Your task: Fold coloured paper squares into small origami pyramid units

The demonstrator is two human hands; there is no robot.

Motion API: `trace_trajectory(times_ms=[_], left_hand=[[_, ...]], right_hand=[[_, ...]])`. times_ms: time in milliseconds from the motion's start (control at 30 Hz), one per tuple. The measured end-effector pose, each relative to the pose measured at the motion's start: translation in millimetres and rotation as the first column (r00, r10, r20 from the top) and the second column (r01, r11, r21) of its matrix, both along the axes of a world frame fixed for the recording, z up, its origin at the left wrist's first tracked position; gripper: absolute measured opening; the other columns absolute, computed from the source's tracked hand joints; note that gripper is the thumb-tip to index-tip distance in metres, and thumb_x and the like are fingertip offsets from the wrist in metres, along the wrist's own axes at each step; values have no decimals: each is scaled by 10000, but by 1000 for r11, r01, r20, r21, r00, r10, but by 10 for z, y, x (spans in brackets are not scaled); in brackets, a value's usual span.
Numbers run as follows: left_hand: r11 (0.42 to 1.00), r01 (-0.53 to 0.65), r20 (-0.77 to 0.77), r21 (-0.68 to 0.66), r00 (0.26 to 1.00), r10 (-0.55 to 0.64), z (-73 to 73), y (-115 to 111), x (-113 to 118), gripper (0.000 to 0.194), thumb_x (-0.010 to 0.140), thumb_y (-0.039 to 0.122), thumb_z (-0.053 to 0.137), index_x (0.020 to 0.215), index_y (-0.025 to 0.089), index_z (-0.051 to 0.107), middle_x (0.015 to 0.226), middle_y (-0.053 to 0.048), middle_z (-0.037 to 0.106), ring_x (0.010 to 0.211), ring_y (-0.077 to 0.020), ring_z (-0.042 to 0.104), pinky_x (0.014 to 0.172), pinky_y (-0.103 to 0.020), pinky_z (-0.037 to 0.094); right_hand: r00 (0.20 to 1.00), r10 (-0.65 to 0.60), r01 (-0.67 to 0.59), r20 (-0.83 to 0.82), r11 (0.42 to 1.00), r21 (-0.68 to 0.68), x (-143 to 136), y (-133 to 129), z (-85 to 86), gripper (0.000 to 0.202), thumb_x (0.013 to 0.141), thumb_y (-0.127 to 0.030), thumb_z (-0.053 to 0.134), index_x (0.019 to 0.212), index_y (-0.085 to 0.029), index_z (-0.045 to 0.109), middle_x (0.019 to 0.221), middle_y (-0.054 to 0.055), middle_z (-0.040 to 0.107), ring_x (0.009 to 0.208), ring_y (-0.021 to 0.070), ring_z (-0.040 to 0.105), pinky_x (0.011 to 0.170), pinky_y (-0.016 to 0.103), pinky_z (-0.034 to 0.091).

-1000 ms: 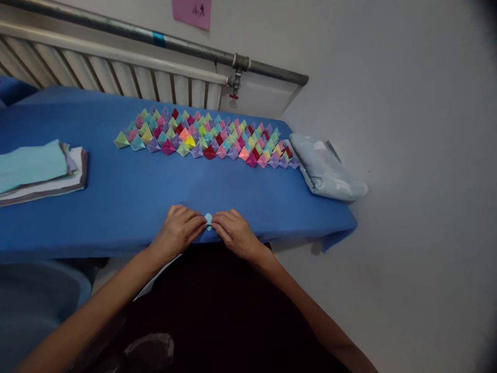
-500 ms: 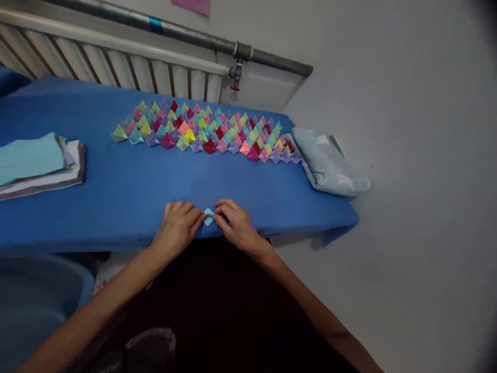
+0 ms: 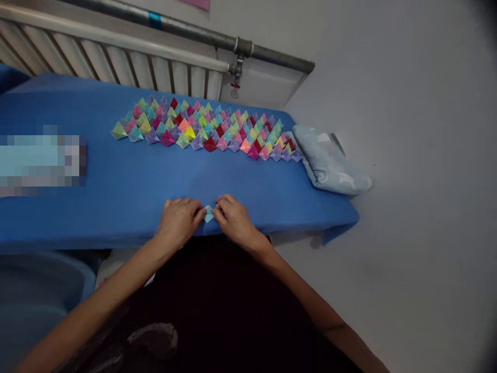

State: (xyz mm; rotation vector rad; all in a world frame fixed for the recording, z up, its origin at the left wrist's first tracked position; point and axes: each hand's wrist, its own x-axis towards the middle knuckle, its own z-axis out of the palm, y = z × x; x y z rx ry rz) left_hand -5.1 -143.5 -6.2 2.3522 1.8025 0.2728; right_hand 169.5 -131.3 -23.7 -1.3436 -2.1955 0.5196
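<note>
A small light-blue piece of folded paper (image 3: 208, 214) is pinched between my two hands, near the front edge of the blue-covered table (image 3: 128, 212). My left hand (image 3: 180, 220) grips its left side with thumb and fingertips. On its right side, my right hand (image 3: 233, 217) holds it the same way, fingers curled. The fingertips partly hide the paper's two side corners. Beyond the hands, many small folded paper boats (image 3: 209, 145) in mixed colours stand in close rows.
At left lies a stack of coloured paper (image 3: 34, 160), blurred into blocks. A folded grey-blue patterned cloth (image 3: 330, 160) rests at the right end against the wall. Behind the table are a radiator (image 3: 112, 57) and a pipe (image 3: 194, 33). A blue chair (image 3: 42, 295) stands lower left.
My fingers have closed in on the paper from both sides, and its diamond outline now looks narrower and more folded. The boats have not moved.
</note>
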Motion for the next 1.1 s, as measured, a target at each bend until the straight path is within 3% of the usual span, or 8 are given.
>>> trace_trajectory(times_ms=[333, 467, 567, 667, 767, 867, 967, 1100], left_hand=[[994, -42, -23, -106, 999, 40, 179, 30, 54, 250, 965, 292, 480, 959, 182, 704, 975, -86, 769, 907, -256, 684, 809, -377, 397], [995, -72, 24, -68, 997, 73, 133, 33, 51, 220, 942, 294, 515, 908, 192, 708, 931, -66, 770, 869, -233, 678, 807, -366, 405], [996, -79, 78, -27, 994, 81, 66, 21, 54, 196, 937, 279, 539, 992, 200, 710, 890, -54, 750, 851, -227, 667, 796, -363, 407], [997, -24, 90, 73, 996, 18, -22, -12, 67, 252, 959, 228, 511, 1127, 227, 700, 919, -58, 718, 844, -225, 653, 783, -371, 408], [983, 61, 42, 174, 997, -69, -107, -70, 73, 290, 975, 175, 469, 1115, 217, 719, 942, -79, 710, 842, -236, 636, 764, -383, 406], [965, 117, 4, 236, 993, -121, -170, -143, 63, 295, 965, 142, 473, 1144, 173, 706, 1033, -107, 718, 892, -255, 623, 776, -399, 410], [927, 187, -71, 324, 982, -173, -237, -197, 56, 343, 947, 96, 466, 1233, 124, 654, 1110, -125, 712, 911, -257, 610, 802, -411, 419], [904, 208, -128, 374, 977, -172, -337, -191, 59, 371, 921, 59, 469, 1238, 129, 650, 1140, -119, 703, 915, -244, 604, 807, -400, 425]], right_hand=[[995, -45, 54, 87, 994, -99, -55, 57, 109, 144, 932, -176, 531, 805, -162, 597, 926, 58, 611, 816, 152, 562, 770, 294, 438], [991, -67, 80, 114, 991, -111, -70, 76, 145, 154, 921, -183, 547, 782, -162, 608, 887, 45, 602, 787, 145, 541, 739, 286, 415], [992, -74, 87, 106, 988, -125, -66, 104, 150, 143, 892, -178, 583, 753, -167, 610, 859, 25, 592, 755, 128, 521, 715, 269, 397], [993, -76, 89, 90, 985, -148, -52, 143, 144, 142, 872, -171, 605, 729, -166, 607, 817, 3, 573, 710, 110, 494, 685, 256, 377], [994, -69, 81, 85, 984, -157, -43, 168, 135, 169, 879, -190, 609, 712, -166, 601, 789, -4, 559, 690, 107, 485, 662, 253, 365], [994, -67, 76, 89, 992, -105, -48, 129, 125, 157, 895, -218, 614, 745, -170, 614, 815, 7, 582, 699, 115, 496, 664, 253, 382], [992, -74, 71, 106, 997, 39, -53, 7, 87, 108, 933, -204, 572, 877, -167, 657, 906, 53, 639, 790, 154, 549, 713, 275, 431], [990, 45, -74, 131, 970, 230, -5, -162, -16, 218, 981, -169, 476, 1039, -166, 686, 1043, 94, 691, 916, 202, 578, 834, 331, 482]])
